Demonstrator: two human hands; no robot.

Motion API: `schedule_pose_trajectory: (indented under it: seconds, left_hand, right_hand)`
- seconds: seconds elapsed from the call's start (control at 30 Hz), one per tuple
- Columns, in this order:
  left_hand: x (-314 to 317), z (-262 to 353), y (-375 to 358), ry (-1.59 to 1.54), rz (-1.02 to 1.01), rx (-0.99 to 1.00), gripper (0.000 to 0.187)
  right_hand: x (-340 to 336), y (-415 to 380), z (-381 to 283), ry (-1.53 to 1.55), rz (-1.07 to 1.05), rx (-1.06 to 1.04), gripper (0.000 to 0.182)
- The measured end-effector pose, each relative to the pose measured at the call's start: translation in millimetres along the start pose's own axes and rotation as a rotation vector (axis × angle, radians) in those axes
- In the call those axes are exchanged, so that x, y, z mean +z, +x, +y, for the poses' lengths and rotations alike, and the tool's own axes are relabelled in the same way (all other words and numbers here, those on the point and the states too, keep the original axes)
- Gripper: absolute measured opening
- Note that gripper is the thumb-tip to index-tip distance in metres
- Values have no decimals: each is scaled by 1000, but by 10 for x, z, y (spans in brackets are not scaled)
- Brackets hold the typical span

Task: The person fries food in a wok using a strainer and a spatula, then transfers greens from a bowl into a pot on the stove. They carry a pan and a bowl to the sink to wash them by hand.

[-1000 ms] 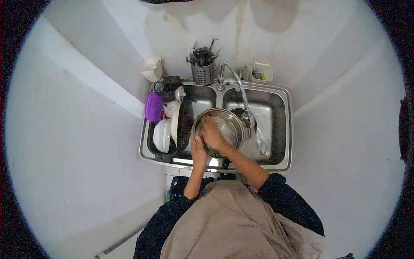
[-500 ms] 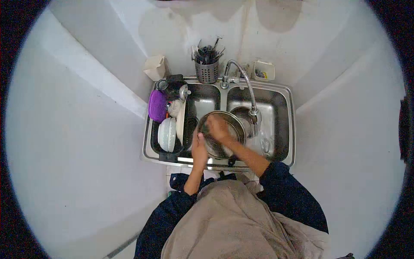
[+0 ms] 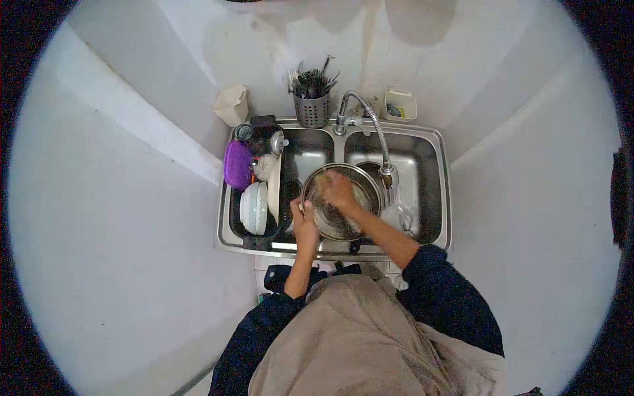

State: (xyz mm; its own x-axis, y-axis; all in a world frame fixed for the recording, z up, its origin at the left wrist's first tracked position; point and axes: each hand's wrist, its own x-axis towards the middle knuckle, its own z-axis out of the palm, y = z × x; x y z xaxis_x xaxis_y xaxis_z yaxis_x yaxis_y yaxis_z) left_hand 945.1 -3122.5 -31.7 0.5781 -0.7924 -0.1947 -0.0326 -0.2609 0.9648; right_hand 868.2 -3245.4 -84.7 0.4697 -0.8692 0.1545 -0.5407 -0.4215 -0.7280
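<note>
A round metal pan point(image 3: 340, 231) rests tilted over the divider between the two sink basins. My left hand point(image 3: 304, 228) grips its left rim, thumb up. Inside the pan my right hand point(image 3: 339, 193) presses on the inner wall, fingers closed round a yellowish sponge point(image 3: 322, 181) that is partly hidden and a little blurred. A short black handle point(image 3: 355, 246) shows at the pan's near side.
A flexible faucet point(image 3: 383, 142) hangs over the right basin, with another metal vessel behind the pan. On the left, a dish rack holds white bowls point(image 3: 253, 210) and a purple container point(image 3: 238, 164). A cutlery holder point(image 3: 312, 112) stands behind the sink.
My right hand, with the sponge, has shifted slightly within the pan. The pan sits at a slightly different tilt, and my left hand stays on its rim.
</note>
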Motion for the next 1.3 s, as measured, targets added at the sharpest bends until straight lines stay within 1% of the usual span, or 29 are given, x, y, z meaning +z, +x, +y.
schedule_pose_trajectory:
  seconds: [0.07, 0.1, 0.13, 0.17, 0.23, 0.27, 0.37, 0.47, 0.57, 0.6, 0.67, 0.77, 0.83, 0.87, 0.9, 0.97, 1.0, 1.03, 1.1, 1.17, 1.2, 1.27, 1.3]
  left_hand:
    - [-33, -152, 91, 7, 50, 34, 44]
    - [-53, -198, 138, 11, 81, 53, 43]
    - [-102, -35, 89, -13, 143, 20, 40]
    - [-143, -90, 132, 9, 155, 23, 40]
    - [-221, -302, 212, 43, 182, 19, 40]
    - [-213, -391, 242, -37, 181, 27, 40]
    - [-149, -158, 108, 38, 133, -13, 41]
    - [56, -53, -34, 38, 128, 30, 46]
    - [-12, -268, 151, -63, 151, 59, 43]
    - [-86, -203, 154, 16, 186, 22, 43]
    - [-184, -171, 156, 44, 209, 40, 43]
    - [-59, -135, 71, 47, 187, 38, 43]
    - [37, -69, -1, 56, 152, 47, 45]
    - [61, -75, -5, -41, -9, -21, 56]
    - [98, -74, -8, 2, 35, 32, 50]
    - [212, -37, 20, 99, 121, 139, 40]
    - [121, -11, 99, 229, 115, 93, 41]
    - [81, -51, 174, 311, 179, 117, 42]
    - [-59, -82, 215, 203, 97, 7, 43]
    - [-11, -133, 163, 195, 104, 59, 45]
    - [39, -140, 149, 189, 106, 90, 46]
    - [107, 37, 57, 139, 37, 100, 49]
    - [146, 93, 20, 113, 6, 103, 51]
  right_hand:
    - [22, -202, -321, 184, -249, 67, 25]
    - [-14, -317, -338, 118, -398, -27, 25]
    - [-76, -442, -315, 51, -546, -123, 25]
    - [-138, -525, -244, -16, -692, -217, 25]
    - [-369, -508, 17, -155, -664, -263, 24]
    - [-440, -441, 111, -225, -643, -284, 23]
    - [-290, -160, 142, -388, -32, -52, 23]
    - [50, -53, 69, -141, 105, -199, 20]
    - [-74, -472, -266, 100, -264, -368, 19]
    - [-250, -482, -274, 10, -429, -380, 18]
    - [-642, -532, -102, -169, -764, -392, 17]
    - [-411, -300, 477, -415, -231, -288, 17]
    - [-401, -77, 220, -180, -20, -60, 18]
    - [-373, 3, 57, -64, 80, 50, 18]
    - [-293, -48, -87, 35, -5, 50, 18]
    - [-144, -237, -295, 242, -174, 51, 25]
    - [-170, -248, -239, 108, -216, 10, 23]
    - [-233, -280, -111, -30, -259, -32, 20]
    - [-391, -382, 219, -310, -358, -120, 18]
    - [-447, -447, 426, -582, -445, -200, 18]
    - [-442, -337, 455, -469, -244, -237, 18]
    - [-420, -16, 420, -241, 159, -302, 21]
    - [-327, 34, 307, -12, 144, -78, 21]
